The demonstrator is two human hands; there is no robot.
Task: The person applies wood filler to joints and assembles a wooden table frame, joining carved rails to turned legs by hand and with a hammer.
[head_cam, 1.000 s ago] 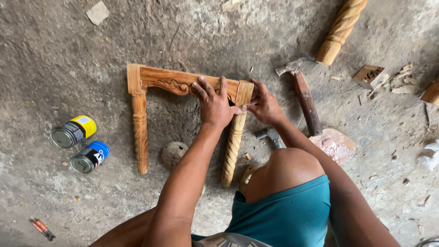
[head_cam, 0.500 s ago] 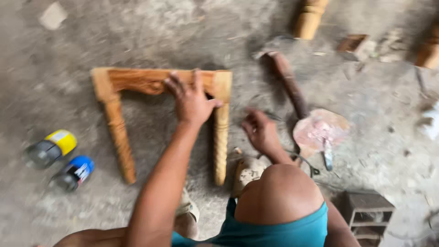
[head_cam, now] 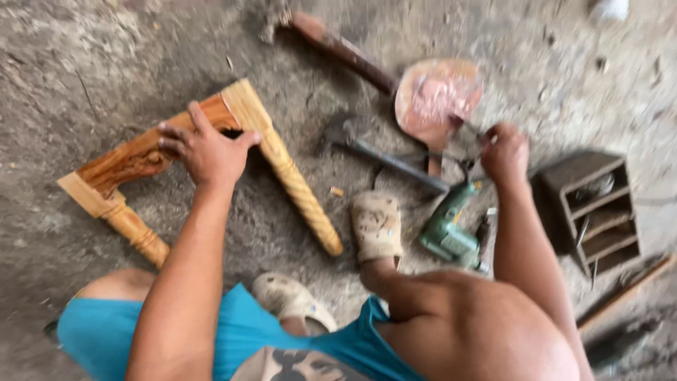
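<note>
On the carved rail of the wooden frame (head_cam: 141, 159) the left hand (head_cam: 206, 149) lies flat, fingers spread, pressing it to the concrete floor (head_cam: 99, 56). The right hand (head_cam: 505, 152) is closed into a fist over the tools beside the round pink-stained board (head_cam: 437, 95); what it grips is too blurred to tell. Between the hands lie a hammer (head_cam: 384, 159), a green drill (head_cam: 446, 229) and a sandalled foot (head_cam: 376, 226), with a small wooden rack (head_cam: 589, 208) right of the fist.

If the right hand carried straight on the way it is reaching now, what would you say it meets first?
The right hand reaches up and slightly left. Most likely it first meets the round pinkish wooden disc just beyond the knuckles. The picture is blurred and height is unclear, so it may pass above it.
</note>
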